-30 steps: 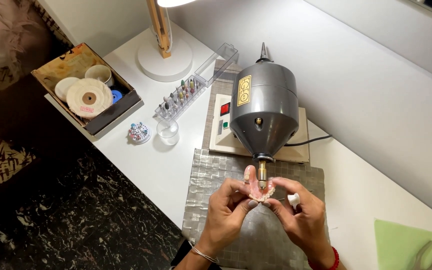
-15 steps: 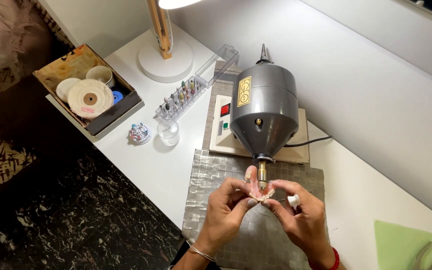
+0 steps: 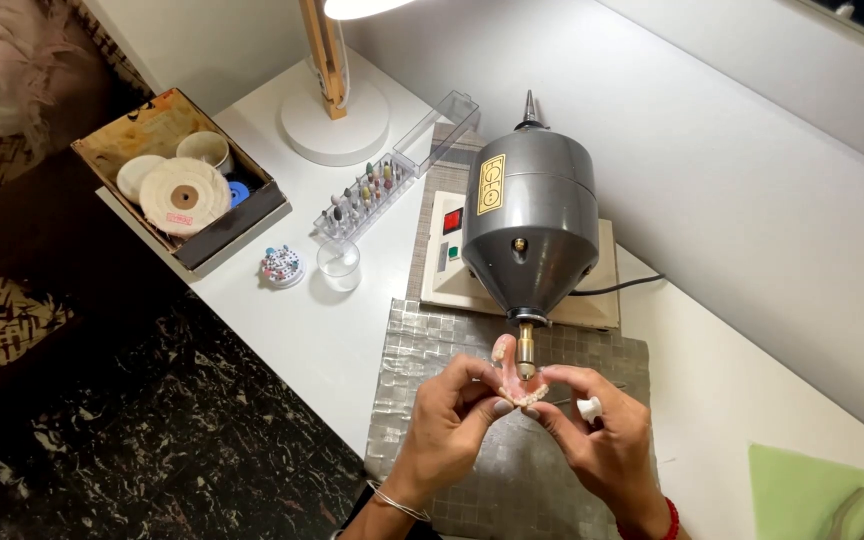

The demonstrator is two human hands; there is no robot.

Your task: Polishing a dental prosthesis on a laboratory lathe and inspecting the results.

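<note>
Denture (image 3: 518, 385) pinched between fingers of left hand (image 3: 452, 425) and right hand (image 3: 602, 440), arch crosswise under lathe spindle (image 3: 526, 350), teeth toward person.

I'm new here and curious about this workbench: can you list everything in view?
Denture: one, pink with pale teeth, held at the spindle tip.
Polishing motor: one, grey, on a beige base.
Foil mat: one, silvery, under the hands.
Lamp base: one, white, back of the table.
Bur rack: one, clear, beside the lamp.
Glass cup: one, clear, near the rack.
Box of buffing wheels: one, brown, left table edge.
Green cloth: one, lower right.
Left hand: pinching the denture.
Right hand: pinching the denture.
</note>
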